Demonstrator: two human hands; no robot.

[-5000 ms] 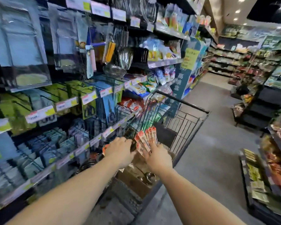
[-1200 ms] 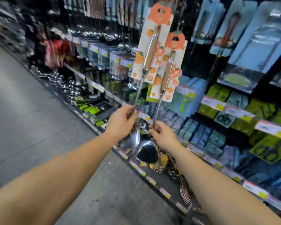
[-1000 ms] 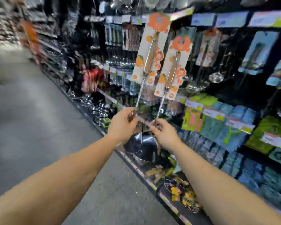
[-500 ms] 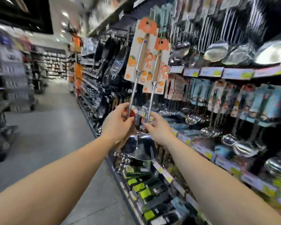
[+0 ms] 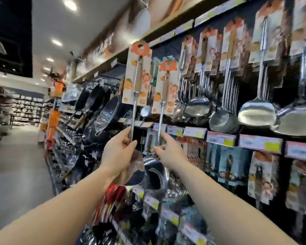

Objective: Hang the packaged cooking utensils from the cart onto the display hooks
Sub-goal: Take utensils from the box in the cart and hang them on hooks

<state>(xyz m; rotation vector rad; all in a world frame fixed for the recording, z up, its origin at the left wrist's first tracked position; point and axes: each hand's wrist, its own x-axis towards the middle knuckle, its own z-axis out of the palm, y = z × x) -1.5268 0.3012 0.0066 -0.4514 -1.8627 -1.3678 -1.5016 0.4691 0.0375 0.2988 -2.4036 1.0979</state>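
Note:
I hold two packaged steel spatulas upright, blades down and cards up. My left hand (image 5: pixel 118 152) grips the shaft of the left spatula (image 5: pixel 137 75), whose white card bears orange fruit prints. My right hand (image 5: pixel 168 152) pinches the shaft of the right spatula (image 5: pixel 165 89), which has the same card. Both blades (image 5: pixel 148 172) overlap below my hands. The card tops reach the level of the upper row of hanging utensils (image 5: pixel 230 55), just left of them. The hooks themselves are hidden behind the packages. The cart is out of view.
Ladles and turners (image 5: pixel 258 110) hang in a dense row to the right. A rail of price tags (image 5: pixel 221 138) runs below them, with carded goods (image 5: pixel 233 165) underneath. Dark pans (image 5: pixel 95 106) hang to the left. The aisle floor (image 5: pixel 16 165) stretches away on the left.
I took the spatulas from the cart and turned left along the shelving. Over the last second both spatulas have risen from the lower shelves toward the top row of hanging utensils.

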